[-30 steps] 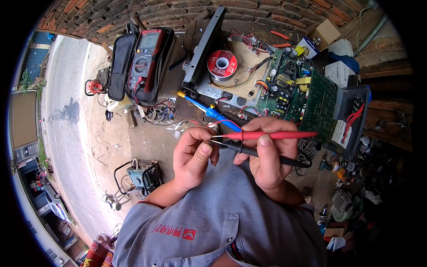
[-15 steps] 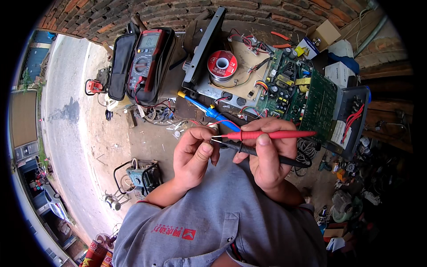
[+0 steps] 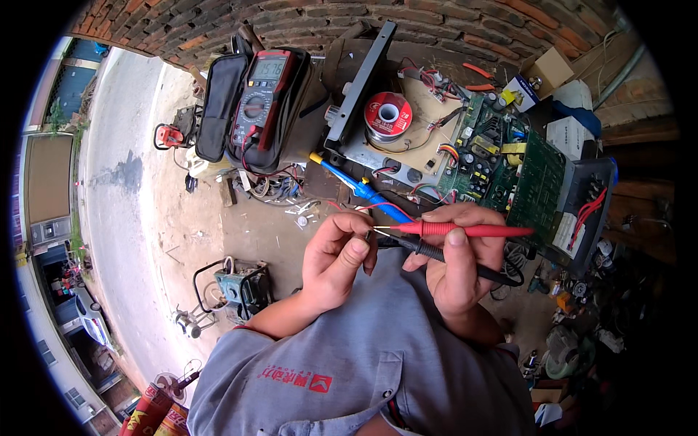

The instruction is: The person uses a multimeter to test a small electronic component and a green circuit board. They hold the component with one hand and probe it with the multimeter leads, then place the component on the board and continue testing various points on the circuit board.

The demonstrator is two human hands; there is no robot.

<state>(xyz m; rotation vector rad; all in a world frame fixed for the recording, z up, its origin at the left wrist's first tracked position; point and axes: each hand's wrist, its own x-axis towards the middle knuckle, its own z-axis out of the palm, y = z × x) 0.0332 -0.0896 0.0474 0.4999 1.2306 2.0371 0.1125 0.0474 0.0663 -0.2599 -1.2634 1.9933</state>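
Note:
My left hand (image 3: 333, 263) pinches a small dark part (image 3: 369, 236), mostly hidden by the thumb and fingers; its exact kind does not show. In my right hand (image 3: 462, 267) are two test probes, a red one (image 3: 472, 230) above a black one (image 3: 425, 249), held much like chopsticks. Their bare metal tips point left and meet the small part, or nearly so, at my left fingertips. Beyond the hands, a red and grey multimeter (image 3: 254, 105) rests in its black case with its display lit and leads plugged in.
Past my hands lies a blue solder sucker (image 3: 367, 192) with a yellow tip. A solder spool (image 3: 378, 116) sits on an opened device beside a green circuit board (image 3: 536, 182). Red-handled pliers (image 3: 478, 70) and an open carton (image 3: 549, 69) are farther back. A green machine (image 3: 240, 287) stands on the ground, left.
The multimeter's display has changed its reading. The whole view has shifted slightly, so the scene sits farther right and lower. Both hands keep nearly the same hold.

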